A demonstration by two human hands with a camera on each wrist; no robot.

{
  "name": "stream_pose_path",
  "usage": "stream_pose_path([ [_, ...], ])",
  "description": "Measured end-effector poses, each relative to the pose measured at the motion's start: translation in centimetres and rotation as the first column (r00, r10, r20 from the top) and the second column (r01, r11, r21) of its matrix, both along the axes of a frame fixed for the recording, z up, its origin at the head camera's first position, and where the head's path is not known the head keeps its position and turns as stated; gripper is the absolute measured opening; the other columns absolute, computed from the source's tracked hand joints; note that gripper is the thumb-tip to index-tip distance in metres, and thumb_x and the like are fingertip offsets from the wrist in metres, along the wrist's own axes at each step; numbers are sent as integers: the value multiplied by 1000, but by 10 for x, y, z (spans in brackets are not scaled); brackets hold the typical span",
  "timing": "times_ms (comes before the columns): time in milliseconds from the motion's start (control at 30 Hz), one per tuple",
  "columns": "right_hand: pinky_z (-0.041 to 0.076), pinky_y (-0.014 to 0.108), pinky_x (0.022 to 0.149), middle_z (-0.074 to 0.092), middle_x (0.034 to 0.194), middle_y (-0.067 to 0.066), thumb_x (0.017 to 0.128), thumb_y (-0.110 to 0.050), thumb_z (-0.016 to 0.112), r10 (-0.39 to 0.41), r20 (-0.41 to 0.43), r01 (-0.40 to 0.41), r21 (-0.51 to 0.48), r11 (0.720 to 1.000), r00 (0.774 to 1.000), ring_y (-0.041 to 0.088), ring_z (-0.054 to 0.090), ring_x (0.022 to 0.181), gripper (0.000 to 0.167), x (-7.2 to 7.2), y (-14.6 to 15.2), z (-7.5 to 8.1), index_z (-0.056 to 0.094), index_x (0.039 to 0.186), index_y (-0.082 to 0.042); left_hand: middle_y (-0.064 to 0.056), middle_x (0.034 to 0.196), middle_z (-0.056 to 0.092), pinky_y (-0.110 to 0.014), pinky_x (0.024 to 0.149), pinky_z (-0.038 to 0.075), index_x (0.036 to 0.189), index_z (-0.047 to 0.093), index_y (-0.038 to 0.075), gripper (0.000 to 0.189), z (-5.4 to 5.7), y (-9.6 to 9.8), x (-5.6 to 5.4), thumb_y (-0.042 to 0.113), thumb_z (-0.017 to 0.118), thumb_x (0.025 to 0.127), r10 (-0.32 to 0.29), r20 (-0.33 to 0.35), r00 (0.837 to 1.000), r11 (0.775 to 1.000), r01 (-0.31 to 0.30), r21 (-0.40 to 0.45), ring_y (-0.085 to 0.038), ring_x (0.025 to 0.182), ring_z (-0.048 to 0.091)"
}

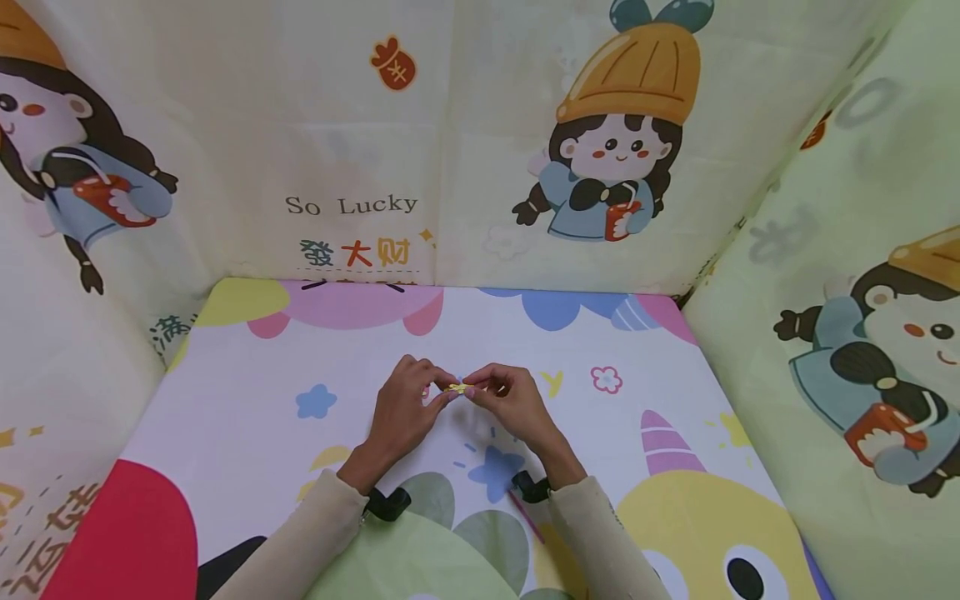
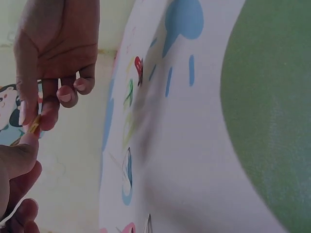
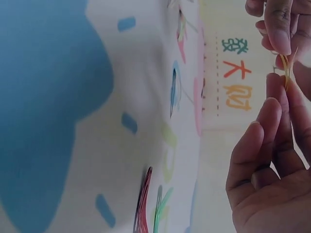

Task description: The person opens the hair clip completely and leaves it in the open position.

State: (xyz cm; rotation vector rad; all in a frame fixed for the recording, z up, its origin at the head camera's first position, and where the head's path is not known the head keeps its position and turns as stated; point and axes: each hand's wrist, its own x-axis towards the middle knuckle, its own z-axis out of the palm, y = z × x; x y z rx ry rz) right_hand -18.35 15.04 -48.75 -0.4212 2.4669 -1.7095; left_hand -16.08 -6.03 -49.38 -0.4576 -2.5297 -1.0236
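Observation:
Above the middle of the table, my left hand (image 1: 408,408) and right hand (image 1: 517,404) meet fingertip to fingertip. Between them is a small piece of thin yellow strands (image 1: 459,388), pinched by thumb and finger on each side. In the right wrist view the yellow strands (image 3: 287,70) stand out narrow and split, with the right hand (image 3: 267,179) below and the left hand (image 3: 279,29) above. From the left wrist, the left hand (image 2: 19,167) pinches one end of the yellow piece (image 2: 35,125), and the right hand (image 2: 60,48) the other. Fingertips hide part of it.
Thin looped pieces lie on the patterned table (image 1: 247,400): red (image 3: 143,204), green (image 3: 163,208) and blue (image 3: 173,90). A thin dark pink strip (image 1: 527,517) lies by the right wrist. Printed cloth walls (image 1: 480,167) rise behind and at both sides.

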Motion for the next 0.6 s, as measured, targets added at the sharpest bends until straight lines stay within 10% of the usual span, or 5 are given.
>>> stream_pose_path([
  [600,51,26,63,77,88,-9,86,-16,90,18,-83,-1,200,980,996,18,63,73,19,-1,-1,-1,83,101,-26,5,89,75,-33,72,57,102,82,19,22,-7,1,-1,23,92,84,10,20,1000,994,-8,-105,-15,92,57],
])
